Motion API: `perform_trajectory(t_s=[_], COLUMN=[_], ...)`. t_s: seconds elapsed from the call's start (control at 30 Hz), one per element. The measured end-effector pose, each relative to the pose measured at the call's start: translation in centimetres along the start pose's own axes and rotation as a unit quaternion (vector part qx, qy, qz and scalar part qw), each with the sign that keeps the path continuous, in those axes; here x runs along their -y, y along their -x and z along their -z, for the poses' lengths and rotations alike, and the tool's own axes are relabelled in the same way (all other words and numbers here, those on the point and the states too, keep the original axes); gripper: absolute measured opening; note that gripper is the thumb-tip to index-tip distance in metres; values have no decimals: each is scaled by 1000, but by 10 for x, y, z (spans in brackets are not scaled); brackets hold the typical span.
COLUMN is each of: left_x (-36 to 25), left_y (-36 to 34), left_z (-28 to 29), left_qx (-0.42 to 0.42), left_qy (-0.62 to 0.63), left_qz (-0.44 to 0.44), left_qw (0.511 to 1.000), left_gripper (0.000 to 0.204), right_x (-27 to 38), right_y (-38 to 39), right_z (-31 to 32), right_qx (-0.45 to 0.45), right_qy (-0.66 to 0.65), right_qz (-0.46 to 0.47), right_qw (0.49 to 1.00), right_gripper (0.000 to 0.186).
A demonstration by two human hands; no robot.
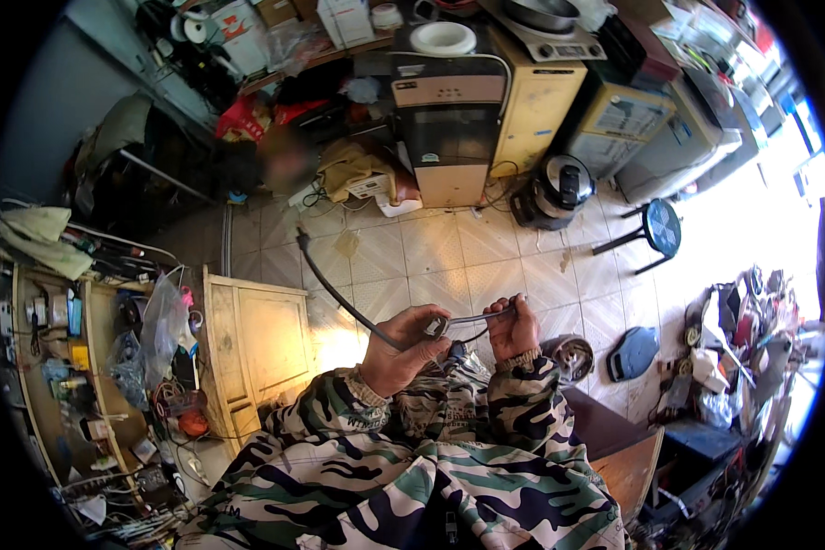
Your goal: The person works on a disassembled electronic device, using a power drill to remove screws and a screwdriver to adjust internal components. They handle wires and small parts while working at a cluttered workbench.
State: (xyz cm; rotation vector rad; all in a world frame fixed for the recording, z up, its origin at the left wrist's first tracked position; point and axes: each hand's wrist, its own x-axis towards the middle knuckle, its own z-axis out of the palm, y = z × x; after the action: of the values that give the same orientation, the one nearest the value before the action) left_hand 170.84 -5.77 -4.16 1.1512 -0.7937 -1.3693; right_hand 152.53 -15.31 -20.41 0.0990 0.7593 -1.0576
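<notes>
In front of my lap, my left hand (pixel 396 346) is closed around a dark, thick cable (pixel 342 300). One end of the cable curves up and away to the far left. A small pale piece at my left fingertips is too small to make out. Between my hands run thin grey strands (pixel 472 318), with a darker loop just below them. My right hand (pixel 516 332) pinches the right end of these strands, its fingers curled. Whether strands and cable are one piece is hidden inside my left hand.
A yellow wooden cabinet (pixel 261 339) stands at my left beside cluttered shelves (pixel 96 339). A dark stool (pixel 660 227), a pressure cooker (pixel 559 191) and a tall dispenser (pixel 447 128) stand on the tiled floor ahead. Piled scrap (pixel 733 348) lies at the right.
</notes>
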Motion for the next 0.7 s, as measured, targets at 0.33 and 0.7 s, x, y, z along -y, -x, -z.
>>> perform_trajectory(t_s=[0.33, 0.7], left_x=[-15, -28], left_y=[-16, -38], left_z=[56, 98], left_qx=[-33, 117], left_qy=[-104, -295], left_qz=[-129, -54], left_qw=[986, 947], left_gripper=[32, 35], right_x=[-25, -54], right_y=[5, 102], right_z=[-48, -139], right_qx=[-2, 50], right_qy=[231, 608], right_qz=[-123, 274], right_qw=[965, 743], right_gripper=[27, 20])
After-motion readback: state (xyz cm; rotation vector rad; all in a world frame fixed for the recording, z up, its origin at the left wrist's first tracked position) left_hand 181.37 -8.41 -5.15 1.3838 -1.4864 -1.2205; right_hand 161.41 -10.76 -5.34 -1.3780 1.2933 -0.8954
